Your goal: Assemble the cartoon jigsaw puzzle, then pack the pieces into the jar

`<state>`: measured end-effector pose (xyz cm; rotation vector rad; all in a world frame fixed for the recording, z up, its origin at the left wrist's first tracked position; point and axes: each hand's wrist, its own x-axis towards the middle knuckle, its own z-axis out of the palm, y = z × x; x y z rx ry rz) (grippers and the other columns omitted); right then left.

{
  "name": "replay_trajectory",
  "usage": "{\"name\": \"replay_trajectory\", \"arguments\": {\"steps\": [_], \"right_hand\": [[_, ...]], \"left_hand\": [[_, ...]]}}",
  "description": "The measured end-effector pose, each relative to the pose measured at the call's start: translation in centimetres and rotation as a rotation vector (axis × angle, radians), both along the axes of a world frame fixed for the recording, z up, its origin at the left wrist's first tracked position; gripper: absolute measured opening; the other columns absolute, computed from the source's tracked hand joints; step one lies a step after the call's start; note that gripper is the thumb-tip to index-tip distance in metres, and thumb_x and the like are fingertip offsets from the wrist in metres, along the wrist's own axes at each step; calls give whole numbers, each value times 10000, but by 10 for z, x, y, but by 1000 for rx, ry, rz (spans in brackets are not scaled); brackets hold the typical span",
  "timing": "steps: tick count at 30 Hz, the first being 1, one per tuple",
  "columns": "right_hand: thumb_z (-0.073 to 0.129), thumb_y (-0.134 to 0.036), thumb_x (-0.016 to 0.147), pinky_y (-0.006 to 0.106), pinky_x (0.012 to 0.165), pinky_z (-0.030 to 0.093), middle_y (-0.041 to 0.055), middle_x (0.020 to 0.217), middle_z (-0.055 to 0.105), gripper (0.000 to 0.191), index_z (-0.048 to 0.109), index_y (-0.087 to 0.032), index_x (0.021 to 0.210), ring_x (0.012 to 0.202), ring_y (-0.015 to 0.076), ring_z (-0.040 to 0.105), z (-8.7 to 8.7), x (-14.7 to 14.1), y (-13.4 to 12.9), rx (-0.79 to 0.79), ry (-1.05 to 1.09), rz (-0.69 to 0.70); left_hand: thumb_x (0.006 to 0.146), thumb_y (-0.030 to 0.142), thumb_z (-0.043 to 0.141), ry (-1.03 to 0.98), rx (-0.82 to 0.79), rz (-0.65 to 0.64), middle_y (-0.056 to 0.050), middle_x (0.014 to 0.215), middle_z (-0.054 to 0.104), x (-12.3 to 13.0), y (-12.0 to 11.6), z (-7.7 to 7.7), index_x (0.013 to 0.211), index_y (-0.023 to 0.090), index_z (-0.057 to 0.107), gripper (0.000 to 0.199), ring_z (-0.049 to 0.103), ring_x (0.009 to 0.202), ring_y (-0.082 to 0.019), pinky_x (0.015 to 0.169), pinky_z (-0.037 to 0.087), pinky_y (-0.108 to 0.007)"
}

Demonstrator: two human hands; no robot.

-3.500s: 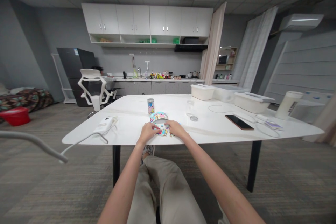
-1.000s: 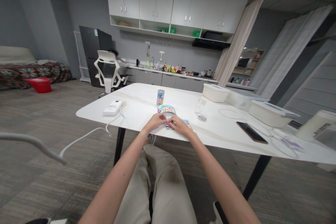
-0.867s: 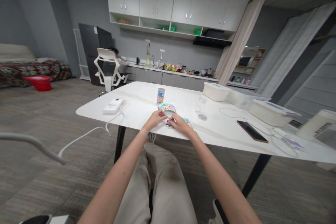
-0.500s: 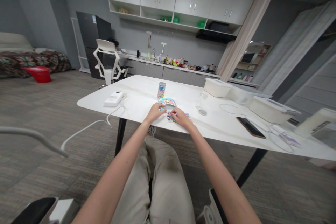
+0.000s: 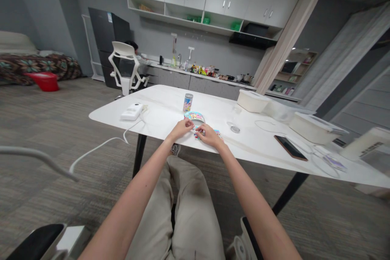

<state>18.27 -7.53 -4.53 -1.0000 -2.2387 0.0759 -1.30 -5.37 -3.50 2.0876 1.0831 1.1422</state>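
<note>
At the near edge of the white table [image 5: 158,109], both hands work close together over small colourful printed pieces. My left hand [image 5: 182,127] is closed in a pinch at its fingertips; what is between them is too small to make out. Curled fingers of my right hand [image 5: 209,135] rest over a colourful printed sheet [image 5: 217,132], partly hiding it, and whether they grip a bit of it is unclear. Just beyond the hands lies a curved colourful printed piece [image 5: 195,115]. A printed can with a grey lid [image 5: 188,102] stands upright behind it.
Right of the hands are a round clear lid [image 5: 235,129], a phone [image 5: 290,147], cables and white bins [image 5: 252,101]. A white power bank-like box [image 5: 132,112] with a cable lies left. A person sits by a white chair [image 5: 124,65] near the counter.
My left fingertips have drawn together and lifted slightly away from the sheet. My right fingers have curled and shifted a little over it. The view has tilted slightly.
</note>
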Motion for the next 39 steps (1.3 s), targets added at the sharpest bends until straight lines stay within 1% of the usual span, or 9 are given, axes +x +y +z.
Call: {"name": "replay_trajectory", "arguments": {"steps": [5,9,11,15,17,22,29,35,39], "right_hand": [[576,-202,855,331,866,442,59,915,621,50,622,-183,856,903,190,572,3,0,-3,5,-1,4],[441,-143,897,333,889,430,64,911,620,187,617,-181,845,917,188,558,5,1,-1,-28,1,-66],[405,-118,894,339,906,423,69,913,619,224,614,-177,842,926,192,551,4,2,1,-38,5,-103],[397,-87,866,335,916,418,68,908,615,234,609,-178,828,931,193,544,3,4,3,-45,-4,-143],[396,-83,863,331,919,415,69,908,615,237,608,-177,818,934,192,544,3,4,2,-56,-14,-141],[397,-75,861,323,915,414,72,908,613,237,610,-170,817,928,186,544,6,3,0,-73,-31,-126],[468,-110,847,323,882,426,55,890,594,170,618,-180,813,900,188,542,8,2,-6,-38,-36,-60],[564,-82,745,321,861,441,47,889,567,137,634,-181,808,873,189,545,9,2,-12,-9,-56,20],[554,-65,736,328,863,444,52,894,571,152,631,-180,800,874,193,546,10,2,-13,-17,-54,1]], "left_hand": [[721,167,573,78,-28,123,-53,844,707,-2,0,-1,839,144,701,176,624,797,-185,768,481,-282],[678,134,602,125,11,223,-85,948,712,-3,-3,1,903,128,731,260,625,843,-200,803,479,-291],[702,192,618,117,23,180,-78,933,716,-2,-4,2,885,134,741,228,626,845,-199,790,480,-284],[709,352,667,204,8,-52,-40,837,732,-1,-7,5,817,178,764,227,631,807,-191,763,469,-274],[693,385,686,264,7,-109,-27,840,739,-1,-7,5,807,206,774,230,633,820,-195,773,459,-276],[712,376,666,244,28,-169,-29,848,734,-1,-4,3,783,204,768,211,625,835,-191,769,437,-277],[757,433,618,98,-16,-187,-24,777,675,-2,-1,-2,805,156,681,289,565,722,-154,686,435,-269],[767,407,606,17,-16,-219,-41,814,693,-2,0,-1,814,149,677,272,596,766,-167,763,466,-296],[766,359,591,14,-23,-190,-58,847,711,-1,0,0,839,141,694,252,618,793,-178,795,479,-310]]}}
